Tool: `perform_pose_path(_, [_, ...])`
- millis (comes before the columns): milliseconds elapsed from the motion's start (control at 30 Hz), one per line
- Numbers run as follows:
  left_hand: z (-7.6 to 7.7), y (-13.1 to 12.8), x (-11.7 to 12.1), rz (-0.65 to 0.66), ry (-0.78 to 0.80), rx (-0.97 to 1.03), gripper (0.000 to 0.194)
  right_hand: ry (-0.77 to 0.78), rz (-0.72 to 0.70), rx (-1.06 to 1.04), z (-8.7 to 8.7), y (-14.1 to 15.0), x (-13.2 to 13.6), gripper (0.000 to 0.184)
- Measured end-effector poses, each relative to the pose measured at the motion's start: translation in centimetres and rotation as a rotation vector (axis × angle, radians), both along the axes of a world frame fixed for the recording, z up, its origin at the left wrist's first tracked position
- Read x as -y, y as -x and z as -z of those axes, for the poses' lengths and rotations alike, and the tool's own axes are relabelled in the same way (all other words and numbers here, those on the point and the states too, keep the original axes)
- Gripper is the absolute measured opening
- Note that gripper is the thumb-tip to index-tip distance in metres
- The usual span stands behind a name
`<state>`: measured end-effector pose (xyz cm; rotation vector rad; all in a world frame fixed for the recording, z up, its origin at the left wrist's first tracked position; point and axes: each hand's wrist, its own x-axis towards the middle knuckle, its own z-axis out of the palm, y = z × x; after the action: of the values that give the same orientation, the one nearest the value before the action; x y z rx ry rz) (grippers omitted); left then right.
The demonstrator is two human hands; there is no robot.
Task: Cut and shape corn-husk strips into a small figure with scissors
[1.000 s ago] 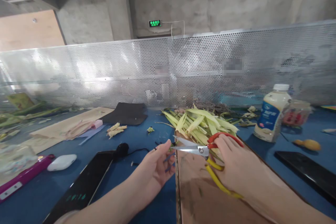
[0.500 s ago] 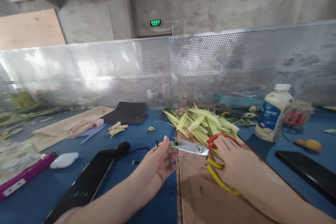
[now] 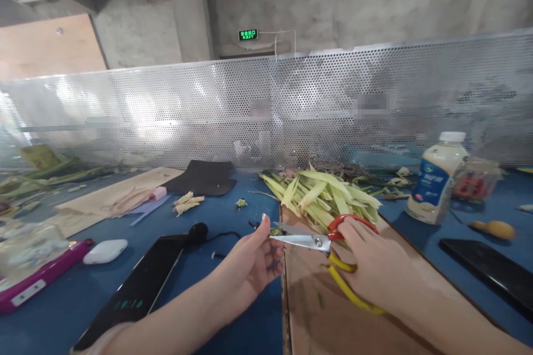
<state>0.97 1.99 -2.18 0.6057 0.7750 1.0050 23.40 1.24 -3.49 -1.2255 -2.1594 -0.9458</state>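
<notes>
My right hand (image 3: 366, 249) is closed round the handles of a pair of scissors (image 3: 306, 241), one handle red and the other yellow. The metal blades point left, slightly parted. At their tips is a small green plant piece (image 3: 275, 231), pinched by the thumb and fingers of my left hand (image 3: 256, 258); the fingers partly hide it, so its exact kind is unclear. Behind the scissors lies a heap of pale green husk-like leaves (image 3: 320, 191) on a brown board (image 3: 328, 305).
On the blue table, a phone (image 3: 137, 283), white earbud case (image 3: 105, 251), black sheet (image 3: 202, 176) and pale plant pieces (image 3: 187, 203) lie left. A white-capped bottle (image 3: 435, 180), yellow gourd (image 3: 495, 229) and black phone (image 3: 487, 269) are right. A perforated metal screen (image 3: 187, 105) stands behind.
The scissor blades have shifted slightly left and their gap looks narrower around the green piece. Both hands keep their grips; the view has shifted a little.
</notes>
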Motion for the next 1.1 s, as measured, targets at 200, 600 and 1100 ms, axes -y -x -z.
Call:
perform_pose_path(200, [0.3,0.1,-0.1,0.03,-0.002,0.025,0.043,-0.02,-0.04,-0.013,-0.1,0.3,0.2,0.022])
perform_pose_path(600, [-0.1,0.1,0.4,0.092,-0.007,0.065,0.043,0.021,-0.037,-0.013,-0.5,0.2,0.5,0.018])
perform_pose_path(1100, [-0.2,0.0,0.2,0.065,0.02,0.06,0.044,0.052,-0.027,-0.03,-0.1,0.1,0.3,0.014])
